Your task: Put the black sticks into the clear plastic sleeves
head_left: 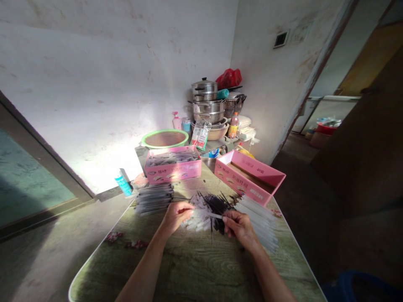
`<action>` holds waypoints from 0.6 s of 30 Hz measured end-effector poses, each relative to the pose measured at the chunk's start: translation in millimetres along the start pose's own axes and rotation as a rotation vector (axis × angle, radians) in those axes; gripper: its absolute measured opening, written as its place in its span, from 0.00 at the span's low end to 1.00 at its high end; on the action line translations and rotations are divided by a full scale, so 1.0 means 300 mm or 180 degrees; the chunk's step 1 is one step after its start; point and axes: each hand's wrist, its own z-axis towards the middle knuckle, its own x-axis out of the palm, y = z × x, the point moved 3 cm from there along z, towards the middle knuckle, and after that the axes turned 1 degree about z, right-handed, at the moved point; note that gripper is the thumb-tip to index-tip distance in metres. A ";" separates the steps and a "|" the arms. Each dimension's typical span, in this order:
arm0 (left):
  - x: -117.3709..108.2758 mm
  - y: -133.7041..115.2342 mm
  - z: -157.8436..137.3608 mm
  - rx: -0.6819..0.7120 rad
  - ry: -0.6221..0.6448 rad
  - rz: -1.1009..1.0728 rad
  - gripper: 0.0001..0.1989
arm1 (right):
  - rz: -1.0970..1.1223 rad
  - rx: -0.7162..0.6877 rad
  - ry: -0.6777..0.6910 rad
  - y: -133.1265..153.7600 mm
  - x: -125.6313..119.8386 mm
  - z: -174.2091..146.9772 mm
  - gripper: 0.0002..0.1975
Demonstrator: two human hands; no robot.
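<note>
Between my two hands stretches a slim translucent white tube [206, 214]. My left hand [176, 216] pinches its left end, and my right hand [239, 228] grips its right end, where a dark tip shows. Below the tube lies a pile of short white pieces [197, 222], partly hidden by it. Thin black sticks [217, 203] are heaped just beyond my right hand. To the right, long clear tubes [260, 222] lie in a row. Beyond my left hand are stacked greyish tubes [154, 198] with dark ends.
A pink box [173, 173] full of greyish tubes stands at the back left of the table [195, 268]. Another pink box [248, 178] sits at the back right. Behind them are a green-rimmed basin [165, 138] and stacked pots [208, 111]. A blue-white can [123, 184] is at left.
</note>
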 end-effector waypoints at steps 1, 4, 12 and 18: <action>0.001 -0.004 -0.001 0.0009 -0.0004 0.0016 0.11 | 0.0076 0.0037 0.0051 0.001 0.006 -0.002 0.20; -0.005 -0.025 -0.007 0.0028 -0.0081 0.0066 0.10 | 0.0370 0.0138 0.0188 0.004 0.019 -0.006 0.23; -0.022 -0.083 -0.025 0.0213 -0.0382 0.0341 0.06 | 0.0672 0.0281 0.0387 -0.027 0.025 0.004 0.26; -0.016 -0.100 -0.029 0.0317 -0.0404 0.0319 0.05 | 0.0615 0.0267 0.0465 -0.023 0.028 0.001 0.23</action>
